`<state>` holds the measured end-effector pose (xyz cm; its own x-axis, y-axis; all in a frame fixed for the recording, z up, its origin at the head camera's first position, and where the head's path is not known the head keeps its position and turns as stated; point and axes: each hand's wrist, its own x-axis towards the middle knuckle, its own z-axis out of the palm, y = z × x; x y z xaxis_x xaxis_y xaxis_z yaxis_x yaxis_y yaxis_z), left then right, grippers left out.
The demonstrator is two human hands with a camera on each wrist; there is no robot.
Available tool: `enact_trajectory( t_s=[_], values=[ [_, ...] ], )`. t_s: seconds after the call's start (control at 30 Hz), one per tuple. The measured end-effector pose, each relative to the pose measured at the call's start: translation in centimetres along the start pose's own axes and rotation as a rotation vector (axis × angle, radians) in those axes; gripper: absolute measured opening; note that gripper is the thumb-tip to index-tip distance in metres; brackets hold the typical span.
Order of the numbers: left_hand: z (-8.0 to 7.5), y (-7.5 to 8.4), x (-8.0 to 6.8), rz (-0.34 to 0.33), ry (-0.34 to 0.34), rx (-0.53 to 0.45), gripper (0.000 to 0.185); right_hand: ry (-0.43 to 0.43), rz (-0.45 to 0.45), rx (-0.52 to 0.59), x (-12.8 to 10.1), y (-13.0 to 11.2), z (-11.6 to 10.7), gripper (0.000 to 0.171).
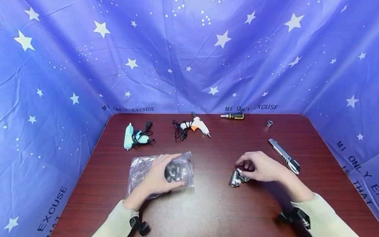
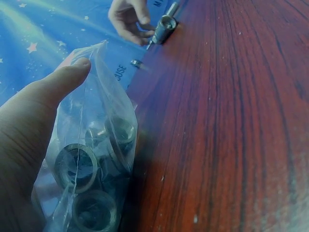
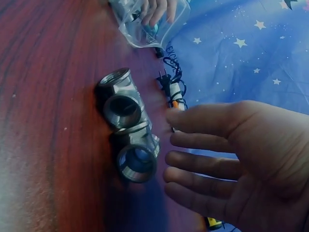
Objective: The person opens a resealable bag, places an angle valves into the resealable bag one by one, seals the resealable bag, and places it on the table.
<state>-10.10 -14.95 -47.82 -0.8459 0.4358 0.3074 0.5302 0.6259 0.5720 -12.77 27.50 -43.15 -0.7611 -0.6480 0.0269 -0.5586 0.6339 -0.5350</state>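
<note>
A clear plastic bag [image 1: 139, 171] with several metal ring-shaped fittings inside [image 2: 91, 169] lies on the dark red table [image 1: 213, 210], left of centre. My left hand [image 1: 163, 172] cups the lump of fittings through the bag, with the fingers over the top and the thumb [image 2: 67, 75] along the bag's side. Two threaded metal pipe fittings [image 1: 237, 178] lie side by side to the right of centre, shown close up in the right wrist view [image 3: 128, 125]. My right hand [image 1: 257, 166] hovers beside them with fingers loosely extended [image 3: 203, 159]. It holds nothing.
Along the table's far edge lie a teal glue gun [image 1: 130, 135] with its cord, a white and orange glue gun [image 1: 195, 125], a screwdriver [image 1: 234, 116] and a small metal socket [image 1: 268, 123]. A utility knife [image 1: 284, 155] lies right of my right hand. Blue star-print cloth surrounds the table.
</note>
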Motion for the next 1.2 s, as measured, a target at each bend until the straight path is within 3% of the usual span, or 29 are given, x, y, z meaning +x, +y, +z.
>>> enact_trajectory(
  t_s=[0.27, 0.6, 0.9, 1.2],
  values=[
    [-0.1, 0.1, 0.0, -0.007, -0.006, 0.002, 0.100, -0.069, 0.005, 0.047, -0.7, 0.4, 0.5, 0.040],
    [0.0, 0.0, -0.1, 0.004, 0.007, 0.003, 0.101, -0.066, 0.019, 0.032, -0.6, 0.5, 1.0, 0.040],
    [0.0, 0.1, -0.1, -0.006, -0.002, 0.000, 0.101, 0.028, 0.012, -0.038, 0.7, 0.3, 0.3, 0.037],
    [-0.1, 0.1, -0.1, -0.020, -0.010, 0.002, 0.102, 0.139, -0.045, -0.047, 4.4, -1.5, 0.9, 0.043]
  ],
)
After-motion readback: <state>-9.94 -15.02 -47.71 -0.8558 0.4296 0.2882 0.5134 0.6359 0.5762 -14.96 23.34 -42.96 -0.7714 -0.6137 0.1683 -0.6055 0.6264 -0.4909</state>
